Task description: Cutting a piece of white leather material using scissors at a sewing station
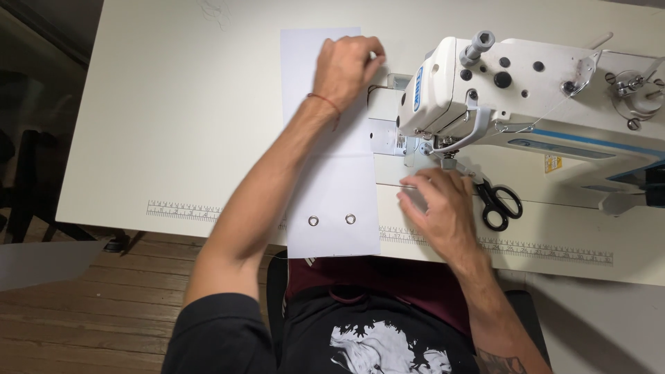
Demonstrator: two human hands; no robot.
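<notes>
The right hand (440, 208) lies flat and released on the counter (173, 138) near its front edge, beside black scissors (500, 202). The left hand (344, 69) pinches the far end of a white fabric strip (332, 180) next to the sewing machine (526, 90).

White sewing machine (526, 90) on a pale surface (173, 125), left hand (344, 69) gripping far edge of a white fabric strip (332, 187) with 2 metal eyelets (332, 220), right hand (441, 208) flat beside black scissors (500, 202)
</notes>
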